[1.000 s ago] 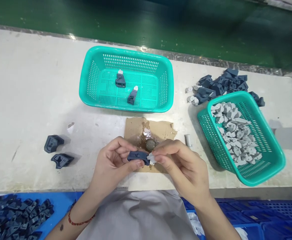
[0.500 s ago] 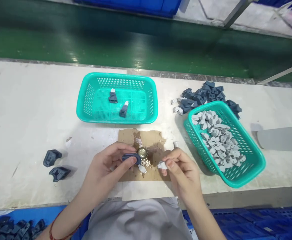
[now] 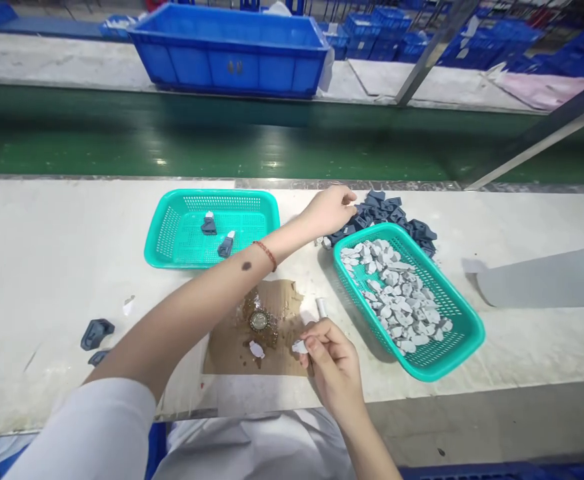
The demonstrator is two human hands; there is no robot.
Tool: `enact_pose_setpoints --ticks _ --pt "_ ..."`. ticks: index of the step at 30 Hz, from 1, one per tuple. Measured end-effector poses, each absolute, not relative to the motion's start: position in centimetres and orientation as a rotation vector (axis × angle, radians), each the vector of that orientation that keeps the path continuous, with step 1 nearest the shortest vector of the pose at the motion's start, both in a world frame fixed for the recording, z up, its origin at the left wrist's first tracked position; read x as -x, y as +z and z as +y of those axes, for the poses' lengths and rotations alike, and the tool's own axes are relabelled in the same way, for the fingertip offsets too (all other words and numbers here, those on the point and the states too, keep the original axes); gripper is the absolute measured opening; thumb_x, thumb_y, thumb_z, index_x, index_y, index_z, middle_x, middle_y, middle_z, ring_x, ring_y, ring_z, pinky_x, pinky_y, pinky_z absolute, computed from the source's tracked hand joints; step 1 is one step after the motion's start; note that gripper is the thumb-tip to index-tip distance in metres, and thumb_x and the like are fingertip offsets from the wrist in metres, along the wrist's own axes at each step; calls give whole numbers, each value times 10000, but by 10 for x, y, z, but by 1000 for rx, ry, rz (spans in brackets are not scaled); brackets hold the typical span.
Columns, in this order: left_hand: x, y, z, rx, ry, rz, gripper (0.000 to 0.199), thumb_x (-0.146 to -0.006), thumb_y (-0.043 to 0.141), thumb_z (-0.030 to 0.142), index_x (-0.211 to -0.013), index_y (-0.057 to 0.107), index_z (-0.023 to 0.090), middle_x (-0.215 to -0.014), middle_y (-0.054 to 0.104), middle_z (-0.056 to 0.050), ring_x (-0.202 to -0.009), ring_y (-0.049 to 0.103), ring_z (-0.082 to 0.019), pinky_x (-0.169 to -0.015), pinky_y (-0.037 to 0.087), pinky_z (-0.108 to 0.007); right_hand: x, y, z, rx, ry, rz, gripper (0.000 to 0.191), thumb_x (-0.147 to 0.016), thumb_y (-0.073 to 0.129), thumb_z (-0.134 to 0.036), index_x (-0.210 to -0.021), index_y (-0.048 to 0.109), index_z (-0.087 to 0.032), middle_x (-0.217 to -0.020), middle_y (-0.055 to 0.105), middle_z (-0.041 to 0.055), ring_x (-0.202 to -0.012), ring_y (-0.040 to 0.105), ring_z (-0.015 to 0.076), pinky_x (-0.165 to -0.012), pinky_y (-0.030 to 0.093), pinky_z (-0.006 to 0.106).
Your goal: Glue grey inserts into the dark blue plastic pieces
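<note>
Two dark blue-grey plastic brackets (image 3: 97, 334) lay toward the left end of the desk (image 3: 27, 267), nearer its front edge, the lower one partly hidden by the left arm (image 3: 197, 300). That arm, in a white sleeve (image 3: 92, 427) with a reddish bracelet (image 3: 265, 255) at the wrist, slanted across the desk. Behind it, near the back edge, the left turquoise basket (image 3: 151, 239) carried two dark parts with pale tips (image 3: 209, 225), set apart from each other. Beyond the back edge, across a green strip (image 3: 97, 140), stood a blue crate (image 3: 232, 63). Near the front edge a stained, wet-looking sheet of cardboard (image 3: 227, 353) bore a round metal-rimmed object (image 3: 259, 321) and, just in front of that, a loose pale grey piece (image 3: 257, 349). At the cardboard's right side the right hand (image 3: 337, 367) pinched another pale piece (image 3: 300, 347) between thumb and fingers, with a small white cylinder (image 3: 321, 307) lying just behind. Toward the back edge the left hand (image 3: 331, 212), fingers bent, was at the left side of a heap of dark brackets (image 3: 385, 212); whether it gripped one could not be told. The right turquoise basket (image 3: 465, 347), set at a slant in front of the heap, held many pale grey pieces (image 3: 397, 290). Farther right, a light grey tube-like object (image 3: 547, 277) ran out of view.
</note>
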State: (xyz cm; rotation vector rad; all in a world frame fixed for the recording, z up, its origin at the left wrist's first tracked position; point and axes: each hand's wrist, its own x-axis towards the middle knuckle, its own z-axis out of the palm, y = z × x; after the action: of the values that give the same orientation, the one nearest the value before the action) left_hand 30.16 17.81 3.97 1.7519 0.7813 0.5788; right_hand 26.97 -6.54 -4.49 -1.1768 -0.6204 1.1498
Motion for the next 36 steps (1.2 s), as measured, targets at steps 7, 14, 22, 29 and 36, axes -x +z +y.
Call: enact_pose_setpoints --ticks 7,14,22,29,36 --pt "-155 87 161 -1902 751 891 185 -805 720 72 -941 793 173 -1033 770 -53 -1041 684 -230 -905 476 -267 -272 -42 -69 1186 1170 -585 209 -911 748 -405 -861 702 -208 -757 679 11 -590 578 116 -574 490 226" --pt "42 75 96 -2163 445 1577 377 -890 675 456 -1213 727 268 -1241 683 -89 -1072 633 -326 -700 508 -286 -276 -36 -65 1278 1162 -601 204 -898 755 -412 -844 709 -220 -631 629 5 -551 567 140 -524 456 235" --pt "92 23 62 -1984 436 1770 387 -828 714 551 -1064 754 247 -953 694 -100 -661 625 -229 -600 520 -320 -273 -25 -58 1377 1100 -583 236 -824 827 -421 -782 723 -213 -622 643 27 -503 583 130 -468 477 208" --pt "24 35 44 -1235 919 1464 281 -790 834 303 -1055 750 260 -942 750 -43 -801 714 -209 -730 587 -276 -274 -27 -57 1427 1089 -629 204 -850 809 -396 -808 727 -214 -643 644 28 -526 596 126 -489 501 202" --pt "-49 10 32 -727 775 971 301 -723 894 428 -904 793 210 -756 752 -51 -701 727 -170 -576 544 -189 -267 -12 -48 1472 950 -747 140 -909 761 -336 -837 732 -221 -636 655 4 -554 614 114 -512 507 176"
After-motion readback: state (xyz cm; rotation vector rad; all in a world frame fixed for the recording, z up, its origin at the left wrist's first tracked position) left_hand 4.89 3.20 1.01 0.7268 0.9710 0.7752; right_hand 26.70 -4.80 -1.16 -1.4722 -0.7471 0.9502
